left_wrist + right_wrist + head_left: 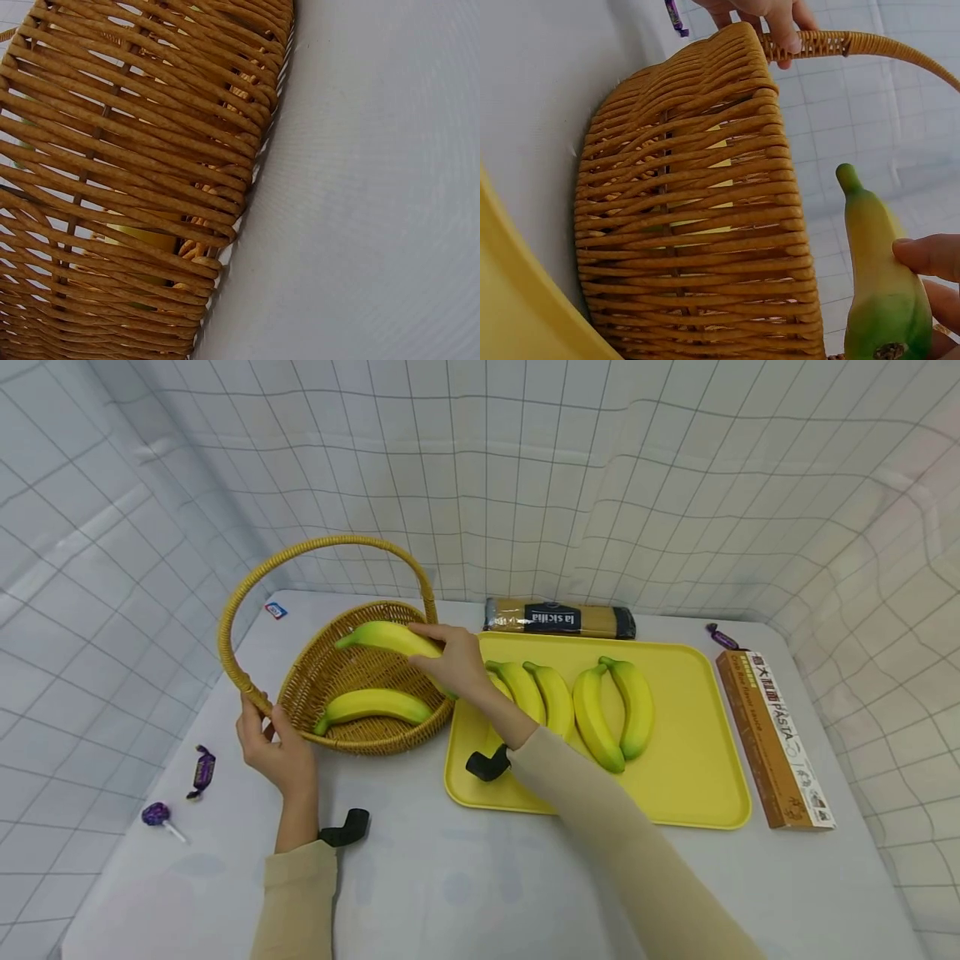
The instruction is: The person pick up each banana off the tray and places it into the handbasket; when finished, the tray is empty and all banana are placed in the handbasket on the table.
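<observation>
- The right hand (455, 662) pinches a smooth yellow banana (390, 638), green at its tip, with the thumb on top and the fingers curled underneath; this grip sits at the banana's near end, so most of the curved fruit juts out to the left, over the bowl of the wicker basket (341, 693).
- From the right wrist view the same banana (877, 277) shows a waxy, slightly glossy skin, with a fingertip (928, 255) pressed on its side.
- The left hand (276, 752) is closed round the base of the basket's handle (247, 585) where it meets the rim; the handle is a tall arch wound in thin cane.
- The basket is a shallow oval of tightly woven tan strands, coarse and ribbed, seen up close in the left wrist view (135, 187).
- A second banana (372, 704) lies flat inside the basket, below and apart from the held one.
- Just to the right, touching or almost touching the basket's edge, I can't quite tell which, a flat yellow plastic tray (690, 777) with rounded corners carries four more bananas (607, 710) side by side.
- Behind the tray a cellophane spaghetti packet (558, 619) lies on the pale desk (465, 893); a long brown pasta box (776, 739) lies beside the tray's right edge.
- Purple-wrapped sweets (202, 771) and a lollipop (159, 817) lie at the desk's left side.
</observation>
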`<action>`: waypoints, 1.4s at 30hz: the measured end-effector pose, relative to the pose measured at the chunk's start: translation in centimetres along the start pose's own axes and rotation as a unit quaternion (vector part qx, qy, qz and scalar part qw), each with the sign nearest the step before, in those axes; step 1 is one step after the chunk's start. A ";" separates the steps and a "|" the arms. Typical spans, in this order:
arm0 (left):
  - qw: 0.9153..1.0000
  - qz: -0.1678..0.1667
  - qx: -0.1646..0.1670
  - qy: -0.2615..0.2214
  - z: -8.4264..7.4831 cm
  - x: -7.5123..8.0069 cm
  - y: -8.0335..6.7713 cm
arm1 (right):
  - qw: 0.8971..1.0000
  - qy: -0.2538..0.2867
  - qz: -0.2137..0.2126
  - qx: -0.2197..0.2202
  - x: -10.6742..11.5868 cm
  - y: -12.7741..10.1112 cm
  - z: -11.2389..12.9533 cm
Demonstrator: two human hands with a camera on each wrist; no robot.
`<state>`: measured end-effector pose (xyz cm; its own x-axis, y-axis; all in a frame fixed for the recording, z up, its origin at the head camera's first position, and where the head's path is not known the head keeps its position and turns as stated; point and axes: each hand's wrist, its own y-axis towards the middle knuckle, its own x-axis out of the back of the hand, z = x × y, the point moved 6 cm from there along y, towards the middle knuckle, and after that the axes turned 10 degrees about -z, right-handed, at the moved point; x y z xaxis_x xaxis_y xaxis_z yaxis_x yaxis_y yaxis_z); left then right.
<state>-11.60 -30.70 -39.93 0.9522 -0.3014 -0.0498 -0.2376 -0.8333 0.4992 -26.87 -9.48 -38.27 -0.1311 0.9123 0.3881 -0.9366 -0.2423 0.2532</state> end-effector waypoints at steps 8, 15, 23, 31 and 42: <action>1.000 -0.004 0.001 0.002 0.3 -0.1 -0.1 | 0.999 -0.021 0.031 -0.004 -2.5 0.8 -0.1; 1.000 -0.001 0.004 0.000 0.4 -0.2 -0.3 | 0.998 -0.023 0.045 -0.031 -3.9 1.1 -0.9; 1.000 -0.002 0.000 -0.007 0.2 -0.3 -0.4 | 0.995 -0.055 0.050 -0.059 -5.2 1.7 -2.0; 1.000 -0.007 0.001 -0.006 0.1 0.0 -0.3 | 0.990 -0.073 0.069 -0.095 -6.4 2.1 -2.8; 1.000 -0.004 -0.001 -0.005 0.2 0.1 -0.1 | 0.985 -0.096 0.099 -0.108 -7.0 2.0 -3.1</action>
<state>-11.56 -30.78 -40.17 0.9522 -0.2993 -0.0618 -0.2299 -0.8346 0.5005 -28.85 -15.36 -43.23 -0.2740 0.7698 0.5765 -0.9486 -0.3151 -0.0300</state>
